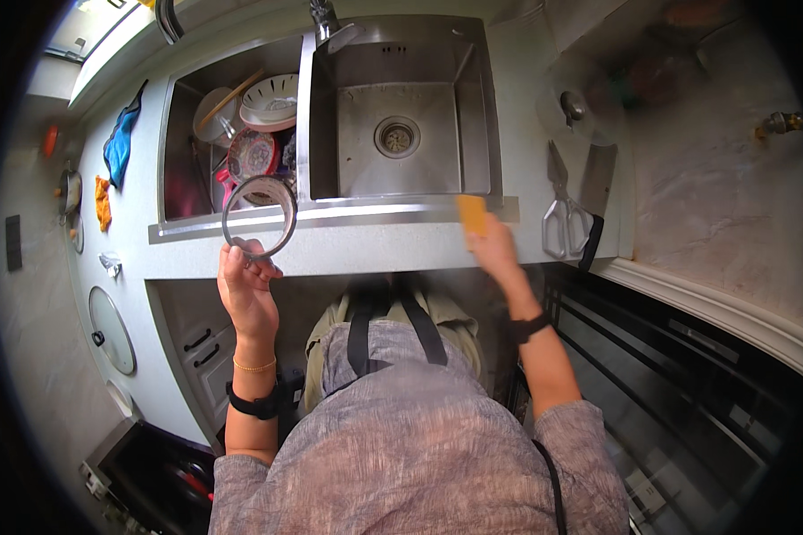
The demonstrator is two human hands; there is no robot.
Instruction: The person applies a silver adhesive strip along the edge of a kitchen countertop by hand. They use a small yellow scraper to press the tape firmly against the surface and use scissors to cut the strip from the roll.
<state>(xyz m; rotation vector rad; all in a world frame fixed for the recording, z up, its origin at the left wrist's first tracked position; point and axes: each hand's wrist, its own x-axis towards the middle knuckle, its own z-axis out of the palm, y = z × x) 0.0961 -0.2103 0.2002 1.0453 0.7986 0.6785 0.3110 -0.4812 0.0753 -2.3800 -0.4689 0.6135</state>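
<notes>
My left hand (247, 287) pinches the lower edge of a roll of grey tape (293, 217), held up in front of the left sink basin. In my right hand (498, 251) is a flat yellow piece (471, 212), like a scraper card, blurred by motion. It is over the sink's front edge, near the right end of a shiny grey strip (401, 212) that looks like tape. This strip runs along the seam between the steel sink (401, 174) and the pale countertop (388, 244). Whether the yellow piece touches the strip, I cannot tell.
Bowls (251, 154) and chopsticks (231, 99) fill the left basin. Kitchen scissors (559, 200) and a cleaver (599, 177) lie at the right. Blue cloth (122, 144), orange cloth (102, 204) and a glass lid (112, 331) lie leftward. A faucet (324, 23) stands behind.
</notes>
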